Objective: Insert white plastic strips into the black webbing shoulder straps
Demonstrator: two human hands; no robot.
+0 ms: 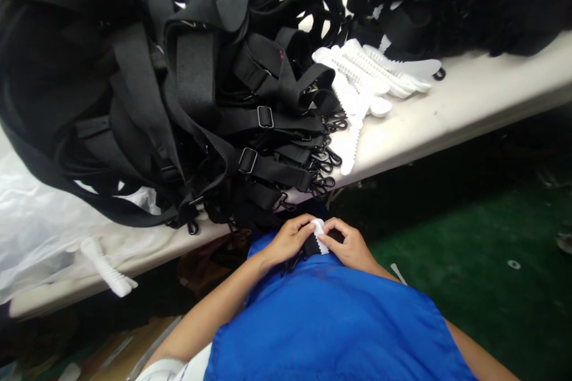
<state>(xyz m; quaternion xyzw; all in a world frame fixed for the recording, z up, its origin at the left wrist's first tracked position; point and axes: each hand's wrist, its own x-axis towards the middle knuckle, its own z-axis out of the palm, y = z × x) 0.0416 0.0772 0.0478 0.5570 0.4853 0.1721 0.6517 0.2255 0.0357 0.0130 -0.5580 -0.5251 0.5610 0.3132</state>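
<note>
Close against my blue apron (339, 315), both hands meet at a white toothed plastic strip (320, 239). My left hand (291, 239) is closed, with its fingertips at the strip's left edge and a black webbing strap (310, 246) beneath them. My right hand (349, 245) pinches the strip from the other side. The strip lies across the folded strap, and I cannot tell whether it is fastened. Dark hooks (291, 264) hang below my left hand.
A large heap of black straps (192, 71) with metal buckles and snap hooks covers the table (473, 101). Beside it lies a pile of white toothed strips (370, 71). More black bundles (465, 12) sit at the back right. A bunch of white strips (107, 266) rests at the left table edge.
</note>
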